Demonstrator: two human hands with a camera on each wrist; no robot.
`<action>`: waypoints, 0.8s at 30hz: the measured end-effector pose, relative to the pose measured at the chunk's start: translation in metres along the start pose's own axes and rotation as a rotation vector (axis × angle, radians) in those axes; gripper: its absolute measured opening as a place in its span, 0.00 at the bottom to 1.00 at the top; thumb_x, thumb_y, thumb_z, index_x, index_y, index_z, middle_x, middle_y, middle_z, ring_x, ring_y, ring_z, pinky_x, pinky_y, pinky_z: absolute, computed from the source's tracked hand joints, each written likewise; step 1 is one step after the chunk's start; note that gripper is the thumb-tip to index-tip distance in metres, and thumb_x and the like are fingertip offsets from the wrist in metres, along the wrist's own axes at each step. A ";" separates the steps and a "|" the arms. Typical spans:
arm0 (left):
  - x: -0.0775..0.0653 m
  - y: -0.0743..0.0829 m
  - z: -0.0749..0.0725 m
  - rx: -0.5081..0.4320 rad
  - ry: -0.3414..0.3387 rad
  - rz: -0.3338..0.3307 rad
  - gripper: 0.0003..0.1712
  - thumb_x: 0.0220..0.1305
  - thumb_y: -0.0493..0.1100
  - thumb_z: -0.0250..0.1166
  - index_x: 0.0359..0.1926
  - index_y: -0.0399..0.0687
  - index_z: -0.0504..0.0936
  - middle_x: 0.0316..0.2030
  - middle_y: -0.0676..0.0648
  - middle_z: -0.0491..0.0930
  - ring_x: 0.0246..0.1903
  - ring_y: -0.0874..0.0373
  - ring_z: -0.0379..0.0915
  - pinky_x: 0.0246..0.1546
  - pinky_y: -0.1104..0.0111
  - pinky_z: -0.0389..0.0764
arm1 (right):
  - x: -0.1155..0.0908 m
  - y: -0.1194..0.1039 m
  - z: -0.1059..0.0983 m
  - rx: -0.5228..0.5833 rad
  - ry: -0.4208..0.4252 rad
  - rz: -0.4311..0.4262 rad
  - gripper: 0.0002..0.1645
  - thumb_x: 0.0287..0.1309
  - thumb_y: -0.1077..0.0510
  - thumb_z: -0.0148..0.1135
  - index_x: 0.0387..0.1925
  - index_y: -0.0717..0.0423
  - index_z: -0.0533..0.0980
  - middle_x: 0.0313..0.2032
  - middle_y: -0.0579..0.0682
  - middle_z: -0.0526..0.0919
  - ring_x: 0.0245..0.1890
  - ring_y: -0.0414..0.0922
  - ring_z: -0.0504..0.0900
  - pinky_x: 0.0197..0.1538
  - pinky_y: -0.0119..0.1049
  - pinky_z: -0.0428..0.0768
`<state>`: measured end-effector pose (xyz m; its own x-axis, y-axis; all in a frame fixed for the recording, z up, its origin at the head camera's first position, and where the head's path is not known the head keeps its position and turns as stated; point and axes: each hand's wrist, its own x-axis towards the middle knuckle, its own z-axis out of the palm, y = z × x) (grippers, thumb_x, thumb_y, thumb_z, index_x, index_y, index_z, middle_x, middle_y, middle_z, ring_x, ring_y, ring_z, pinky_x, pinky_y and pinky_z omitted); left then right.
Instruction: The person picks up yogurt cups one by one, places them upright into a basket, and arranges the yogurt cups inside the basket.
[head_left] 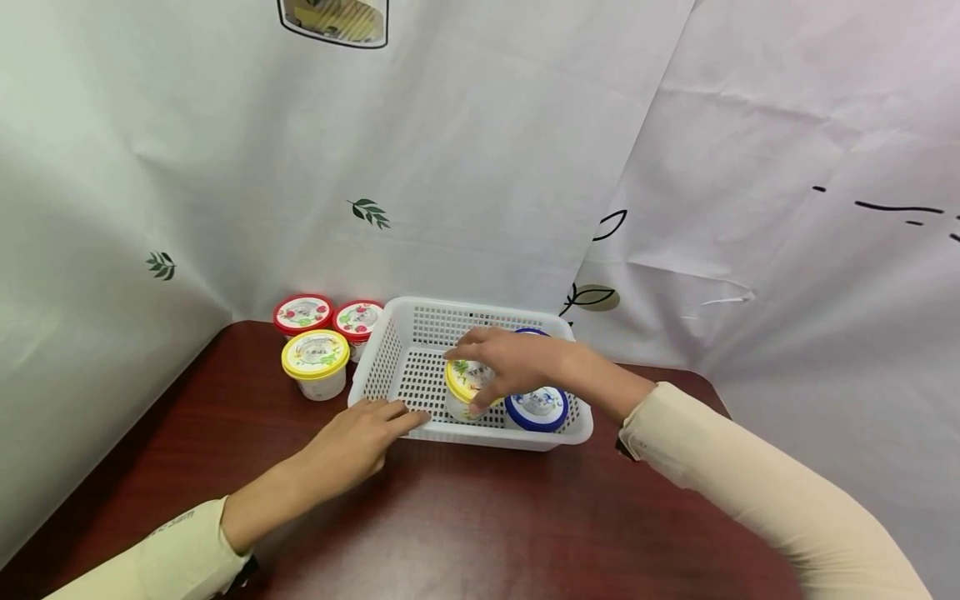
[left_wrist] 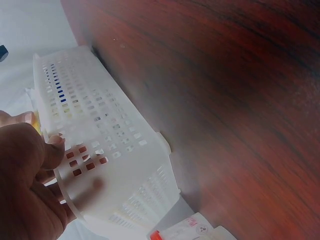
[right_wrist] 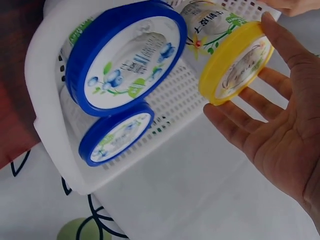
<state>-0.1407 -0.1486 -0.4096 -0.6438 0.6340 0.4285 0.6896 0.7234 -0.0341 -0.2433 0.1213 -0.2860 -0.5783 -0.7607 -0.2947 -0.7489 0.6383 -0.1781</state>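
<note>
My left hand (head_left: pixel 365 437) grips the near left rim of a white plastic basket (head_left: pixel 491 439); in the left wrist view the thumb (left_wrist: pixel 56 145) lies outside the wall and the fingers inside. Over the basket, my right hand (head_left: pixel 513 362) holds a tub with a yellow lid (head_left: pixel 467 379) by the lid. In the right wrist view the thumb is at one edge of that yellow lid (right_wrist: pixel 240 67) and the fingers at the opposite edge. Two tubs with blue lids (right_wrist: pixel 132 60) stand beside it at the basket's right end, one partly hidden by my right hand in the head view.
Left of the basket stand a yellow-lidded tub (head_left: pixel 315 367) and two red-lidded tubs (head_left: pixel 303 314). All this is on a dark red-brown wooden table (head_left: pixel 480 517). A pale printed cloth (head_left: pixel 480 167) hangs close behind the basket and down both sides.
</note>
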 end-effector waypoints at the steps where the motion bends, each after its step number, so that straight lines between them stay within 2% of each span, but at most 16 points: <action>1: 0.000 0.000 0.000 0.001 0.002 0.001 0.36 0.51 0.23 0.73 0.62 0.51 0.89 0.49 0.47 0.90 0.47 0.49 0.88 0.51 0.53 0.90 | 0.001 0.001 0.002 0.005 0.000 0.005 0.54 0.68 0.39 0.80 0.88 0.44 0.65 0.86 0.56 0.66 0.88 0.58 0.64 0.86 0.59 0.70; 8: 0.000 0.000 0.000 0.004 0.009 0.007 0.36 0.51 0.23 0.73 0.62 0.51 0.90 0.48 0.47 0.90 0.47 0.50 0.88 0.53 0.53 0.90 | 0.010 0.007 0.013 0.020 -0.003 0.034 0.53 0.71 0.38 0.77 0.89 0.42 0.63 0.88 0.57 0.63 0.89 0.65 0.59 0.87 0.64 0.66; 18: 0.002 -0.001 0.000 0.007 0.011 0.019 0.37 0.50 0.23 0.74 0.62 0.51 0.89 0.48 0.48 0.90 0.47 0.50 0.88 0.53 0.53 0.90 | 0.019 0.012 0.028 0.037 0.002 0.040 0.51 0.72 0.37 0.75 0.87 0.43 0.66 0.87 0.56 0.66 0.90 0.64 0.59 0.89 0.65 0.61; 24: 0.001 -0.001 -0.001 -0.003 0.001 0.012 0.37 0.50 0.23 0.73 0.62 0.51 0.89 0.49 0.48 0.90 0.47 0.50 0.87 0.52 0.53 0.90 | 0.023 0.012 0.035 0.041 -0.024 0.033 0.48 0.76 0.36 0.71 0.88 0.42 0.65 0.88 0.56 0.65 0.89 0.65 0.59 0.91 0.64 0.58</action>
<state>-0.1417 -0.1490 -0.4081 -0.6351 0.6424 0.4290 0.6984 0.7148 -0.0364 -0.2543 0.1162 -0.3281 -0.5943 -0.7363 -0.3236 -0.7153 0.6678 -0.2057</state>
